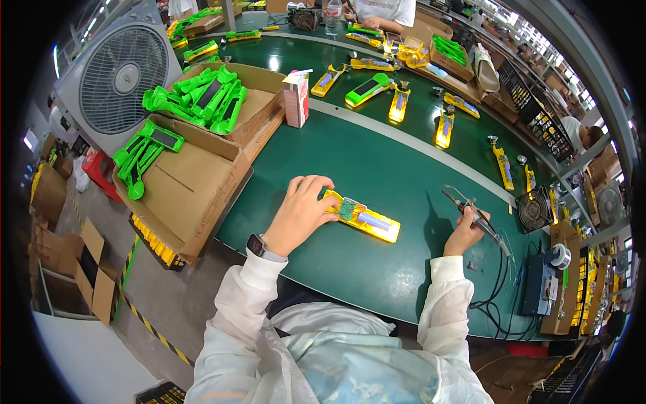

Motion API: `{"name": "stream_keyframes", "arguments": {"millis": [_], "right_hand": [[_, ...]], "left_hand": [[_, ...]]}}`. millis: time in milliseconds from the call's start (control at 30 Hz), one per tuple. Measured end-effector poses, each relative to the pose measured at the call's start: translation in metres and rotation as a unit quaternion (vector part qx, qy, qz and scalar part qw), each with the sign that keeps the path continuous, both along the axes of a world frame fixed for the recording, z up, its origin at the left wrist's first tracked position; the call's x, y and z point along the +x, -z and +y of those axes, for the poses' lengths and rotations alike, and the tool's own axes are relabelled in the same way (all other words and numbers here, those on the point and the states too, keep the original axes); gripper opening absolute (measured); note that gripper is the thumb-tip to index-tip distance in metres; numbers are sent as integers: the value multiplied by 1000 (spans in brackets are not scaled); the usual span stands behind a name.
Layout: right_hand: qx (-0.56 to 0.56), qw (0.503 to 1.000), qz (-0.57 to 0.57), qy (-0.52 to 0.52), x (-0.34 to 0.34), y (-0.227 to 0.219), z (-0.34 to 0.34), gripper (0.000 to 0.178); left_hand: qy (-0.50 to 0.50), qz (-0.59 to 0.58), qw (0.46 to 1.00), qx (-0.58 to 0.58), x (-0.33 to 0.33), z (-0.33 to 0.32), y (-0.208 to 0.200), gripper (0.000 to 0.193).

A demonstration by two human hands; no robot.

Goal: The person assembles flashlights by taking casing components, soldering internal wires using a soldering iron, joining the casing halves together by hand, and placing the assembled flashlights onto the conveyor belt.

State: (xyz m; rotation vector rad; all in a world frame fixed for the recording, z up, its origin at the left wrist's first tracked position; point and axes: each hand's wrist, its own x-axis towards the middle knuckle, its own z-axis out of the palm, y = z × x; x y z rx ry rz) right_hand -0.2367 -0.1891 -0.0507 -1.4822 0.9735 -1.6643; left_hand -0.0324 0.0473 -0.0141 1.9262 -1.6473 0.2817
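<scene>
A yellow flashlight housing [387, 232] lies on the green tabletop in front of me, its inside facing up. It holds a small green circuit board [347, 209] and a bluish cylindrical battery [372, 221]. My left hand [301, 210], wearing a watch, grips the board end of the housing between thumb and fingers. Off to the right, my right hand [464, 233] is closed around a soldering iron [490, 231], raised above the table. The iron's tip points up and to the left, away from the housing, and its cable trails down behind my hand.
Cardboard boxes [195, 232] of green housings [202, 101] stand at the left beside a large grey fan [126, 79]. A pink and white drink carton [296, 99] is behind my left hand. Beyond a metal strip [404, 138] lie several yellow housings. A blue soldering station [540, 285] sits right.
</scene>
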Motion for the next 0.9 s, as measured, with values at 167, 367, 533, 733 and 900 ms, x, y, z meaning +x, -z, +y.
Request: {"name": "stream_keyframes", "arguments": {"millis": [167,367,533,733,900], "right_hand": [[1,1000,15,-9,1,1,-1,11],[-13,1000,6,-13,2,3,-4,12],[18,1000,12,-23,1,1,1,11],[9,1000,23,-14,1,-2,2,11],[19,1000,19,-10,2,-1,2,12]], "left_hand": [[50,0,999,16,9,-6,-1,18],[43,1,998,49,9,-11,-2,16],[22,9,998,50,2,-13,1,16],[-109,-73,991,-2,-25,-21,13,13],[-213,-57,973,-75,-46,-21,25,14]]}}
